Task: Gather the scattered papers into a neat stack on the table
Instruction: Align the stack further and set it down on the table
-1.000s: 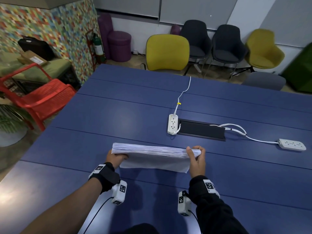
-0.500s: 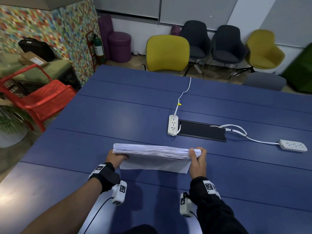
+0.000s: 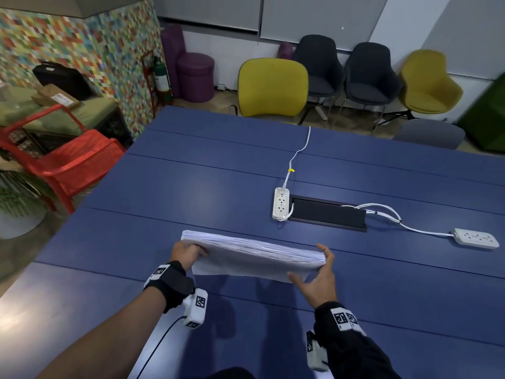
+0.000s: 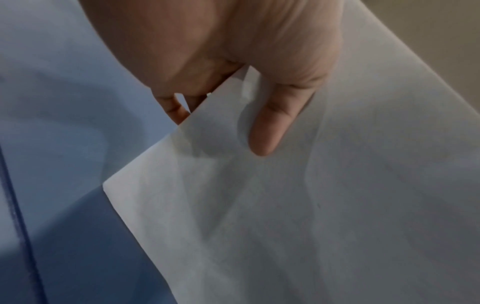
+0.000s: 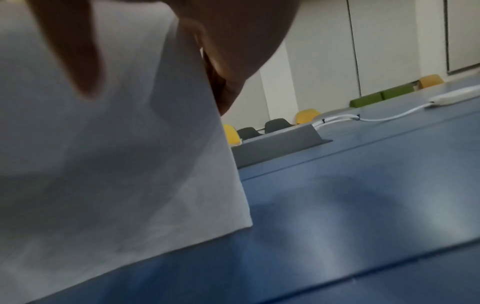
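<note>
A thick stack of white papers point(image 3: 254, 255) stands on its long edge on the blue table point(image 3: 191, 187), leaning a little. My left hand point(image 3: 188, 251) grips its left end; the left wrist view shows the thumb point(image 4: 270, 127) on the near sheet point(image 4: 311, 205) and the fingers behind. My right hand point(image 3: 319, 274) is spread at the right end, its fingers straight up along the edge and its thumb reaching out low across the near face. In the right wrist view the stack's point(image 5: 116, 164) lower corner touches the table.
A white power strip point(image 3: 281, 203) lies beyond the stack beside a black cable hatch point(image 3: 328, 213). A second strip point(image 3: 475, 237) lies to the right on its cord. Chairs line the far wall, and a red chair point(image 3: 68, 160) stands off the table's left edge.
My right hand has let go of the stack's top right corner and spread open against that end. The right end of the stack has sunk slightly. The left hand has kept its hold.
</note>
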The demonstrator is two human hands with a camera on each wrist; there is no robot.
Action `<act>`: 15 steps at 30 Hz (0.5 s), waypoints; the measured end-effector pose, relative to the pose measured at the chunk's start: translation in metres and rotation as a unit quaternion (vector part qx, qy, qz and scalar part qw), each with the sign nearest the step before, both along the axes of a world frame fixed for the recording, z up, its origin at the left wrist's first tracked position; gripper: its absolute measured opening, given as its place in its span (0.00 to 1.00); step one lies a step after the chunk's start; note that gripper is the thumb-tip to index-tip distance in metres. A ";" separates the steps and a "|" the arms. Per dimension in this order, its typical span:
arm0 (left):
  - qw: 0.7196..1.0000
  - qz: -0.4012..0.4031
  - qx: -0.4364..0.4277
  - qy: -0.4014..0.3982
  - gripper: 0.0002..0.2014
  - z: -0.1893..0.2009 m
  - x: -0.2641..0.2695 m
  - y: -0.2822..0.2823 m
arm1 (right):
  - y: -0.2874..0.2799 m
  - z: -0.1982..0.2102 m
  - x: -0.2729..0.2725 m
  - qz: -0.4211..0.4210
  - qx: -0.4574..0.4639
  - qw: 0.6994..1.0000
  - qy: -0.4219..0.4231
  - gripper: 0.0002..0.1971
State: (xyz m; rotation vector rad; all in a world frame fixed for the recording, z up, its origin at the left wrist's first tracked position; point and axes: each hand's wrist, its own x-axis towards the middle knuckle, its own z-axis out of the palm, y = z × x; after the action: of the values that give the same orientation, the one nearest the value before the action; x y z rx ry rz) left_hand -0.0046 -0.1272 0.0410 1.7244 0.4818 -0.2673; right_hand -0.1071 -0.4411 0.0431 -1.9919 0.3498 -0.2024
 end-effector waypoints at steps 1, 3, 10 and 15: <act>1.000 -0.001 0.001 -0.002 0.11 0.002 0.001 -0.001 | -0.001 -0.003 0.002 -0.019 0.006 1.000 0.018 0.33; 1.000 -0.004 0.007 0.003 0.11 0.006 0.000 -0.002 | -0.003 -0.011 0.008 -0.046 0.052 0.996 0.055 0.18; 0.996 0.009 -0.017 -0.082 0.10 0.025 -0.002 -0.014 | 0.025 0.011 0.032 -0.069 0.187 0.980 -0.019 0.20; 0.990 -0.010 -0.023 -0.137 0.11 0.030 -0.005 -0.020 | 0.036 0.008 0.031 -0.099 0.187 0.976 -0.053 0.15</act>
State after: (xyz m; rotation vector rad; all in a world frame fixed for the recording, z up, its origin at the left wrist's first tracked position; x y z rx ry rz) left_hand -0.0092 -0.1476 0.0711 1.6902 0.2558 -0.0529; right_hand -0.0760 -0.4051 0.0512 -1.5684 0.4812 -0.3428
